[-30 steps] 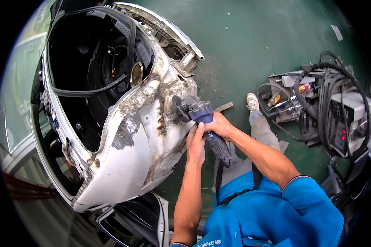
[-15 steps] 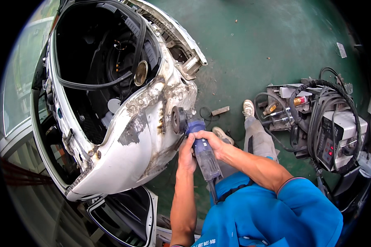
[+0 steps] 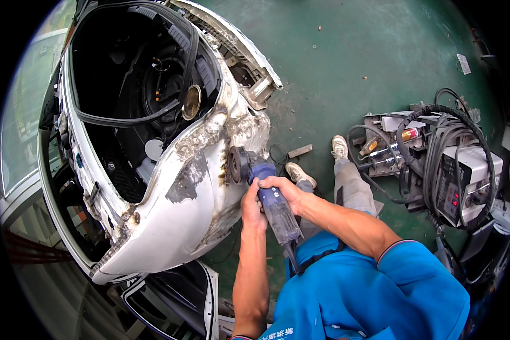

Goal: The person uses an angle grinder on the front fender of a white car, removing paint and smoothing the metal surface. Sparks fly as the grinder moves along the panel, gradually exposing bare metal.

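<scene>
A blue angle grinder [image 3: 276,208] is gripped in both my hands, its cord trailing down toward my waist. My left hand [image 3: 253,205] wraps the near side of its body, with some fingers hidden underneath. My right hand [image 3: 283,191] closes over the top from the right. The grinder's dark disc [image 3: 237,164] stands on edge beside the white car's rear body panel [image 3: 178,232]; whether it touches the metal I cannot tell. Around the disc the panel is scorched and dented, with a bare grey patch [image 3: 190,181] to the left.
An opened trunk with black lining [image 3: 124,102] lies at upper left. On the right stand a welding machine [image 3: 464,187] and coiled cables [image 3: 436,141]. A small block [image 3: 300,151] rests on the green floor near my shoes [image 3: 300,174]. A car door [image 3: 175,294] hangs at the lower left.
The grinder and both hands have shifted slightly left, bringing the disc closer to the scorched seam. The grip stays the same.
</scene>
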A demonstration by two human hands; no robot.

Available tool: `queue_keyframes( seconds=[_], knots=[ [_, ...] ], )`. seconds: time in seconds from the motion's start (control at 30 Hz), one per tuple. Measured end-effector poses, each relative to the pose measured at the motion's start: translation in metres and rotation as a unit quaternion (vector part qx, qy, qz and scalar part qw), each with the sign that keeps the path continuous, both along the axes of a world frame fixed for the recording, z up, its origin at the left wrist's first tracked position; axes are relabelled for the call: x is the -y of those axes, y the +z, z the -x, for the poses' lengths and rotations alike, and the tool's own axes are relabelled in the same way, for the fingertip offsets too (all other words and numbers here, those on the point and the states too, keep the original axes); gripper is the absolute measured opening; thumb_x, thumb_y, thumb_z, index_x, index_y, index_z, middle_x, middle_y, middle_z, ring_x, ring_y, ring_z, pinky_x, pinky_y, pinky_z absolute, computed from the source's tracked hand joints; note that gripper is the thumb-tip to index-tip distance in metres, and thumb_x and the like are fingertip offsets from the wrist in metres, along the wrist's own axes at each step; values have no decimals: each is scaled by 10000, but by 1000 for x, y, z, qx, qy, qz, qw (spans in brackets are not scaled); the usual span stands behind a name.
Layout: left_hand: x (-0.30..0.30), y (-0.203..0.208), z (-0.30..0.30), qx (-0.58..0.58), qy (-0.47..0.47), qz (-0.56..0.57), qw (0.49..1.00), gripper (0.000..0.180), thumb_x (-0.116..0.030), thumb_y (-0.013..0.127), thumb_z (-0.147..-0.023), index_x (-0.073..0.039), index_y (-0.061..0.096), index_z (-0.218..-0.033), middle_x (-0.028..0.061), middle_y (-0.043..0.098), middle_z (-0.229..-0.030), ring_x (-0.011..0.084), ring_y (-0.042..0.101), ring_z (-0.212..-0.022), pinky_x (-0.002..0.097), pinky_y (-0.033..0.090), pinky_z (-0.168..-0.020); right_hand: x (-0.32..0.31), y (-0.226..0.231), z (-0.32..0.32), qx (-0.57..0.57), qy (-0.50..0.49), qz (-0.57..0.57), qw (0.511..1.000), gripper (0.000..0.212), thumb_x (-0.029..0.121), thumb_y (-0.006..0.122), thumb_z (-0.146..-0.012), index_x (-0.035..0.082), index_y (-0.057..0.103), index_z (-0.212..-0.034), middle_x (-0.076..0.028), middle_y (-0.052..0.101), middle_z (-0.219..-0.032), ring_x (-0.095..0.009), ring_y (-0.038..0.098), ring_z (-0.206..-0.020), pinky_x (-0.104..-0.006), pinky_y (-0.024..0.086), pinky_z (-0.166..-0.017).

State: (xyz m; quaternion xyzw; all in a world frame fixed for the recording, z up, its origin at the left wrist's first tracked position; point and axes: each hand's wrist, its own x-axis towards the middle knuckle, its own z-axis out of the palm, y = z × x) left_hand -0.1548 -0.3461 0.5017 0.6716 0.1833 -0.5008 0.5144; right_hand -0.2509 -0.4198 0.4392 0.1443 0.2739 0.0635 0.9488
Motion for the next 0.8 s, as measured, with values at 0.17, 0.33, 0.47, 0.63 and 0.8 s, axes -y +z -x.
queue_keyframes(
  seconds=[0.17, 0.33, 0.47, 0.63, 0.8],
  knots=[
    [-4, -5, -1, -6, 5, 33, 999, 378, -390, 635, -1013, -49, 650, -1176, 82, 721, -1034, 164, 717, -911, 317, 591, -830, 5, -1, -2, 5, 15, 17, 1000, 339, 339, 729, -871, 44, 687, -1034, -125, 730, -874, -250, 721, -715, -411, 621, -691],
    [-7, -3, 1, -11, 20, 52, 998, 372, -382, 644, -1009, -50, 649, -1178, 87, 714, -1061, 169, 714, -932, 321, 592, -841, 6, 3, -1, 13, 21, 21, 999, 317, 324, 734, -871, 61, 683, -1039, -117, 732, -876, -245, 728, -726, -411, 628, -697],
    [-2, 1, 5, -5, 26, 49, 998, 363, -381, 645, -1010, -54, 647, -1170, 88, 712, -1063, 171, 712, -941, 324, 594, -842, 7, 3, 0, 6, 20, 36, 999, 310, 316, 741, -866, 63, 681, -1034, -114, 731, -873, -236, 730, -726, -401, 629, -685],
    [-8, -7, 3, -17, 34, 74, 997, 385, -398, 653, -1007, -52, 646, -1176, 80, 711, -1063, 172, 713, -941, 322, 594, -845, 15, 12, 0, 4, 34, 43, 998, 312, 308, 751, -859, 58, 681, -1032, -108, 727, -864, -227, 726, -709, -393, 627, -673],
    [1, -1, 4, -7, 32, 63, 997, 380, -395, 646, -1012, -56, 648, -1182, 73, 714, -1063, 170, 714, -945, 323, 594, -845, 16, 9, -2, 4, 27, 51, 998, 314, 309, 753, -855, 62, 682, -1035, -108, 727, -869, -230, 725, -713, -400, 625, -678]
  ],
)
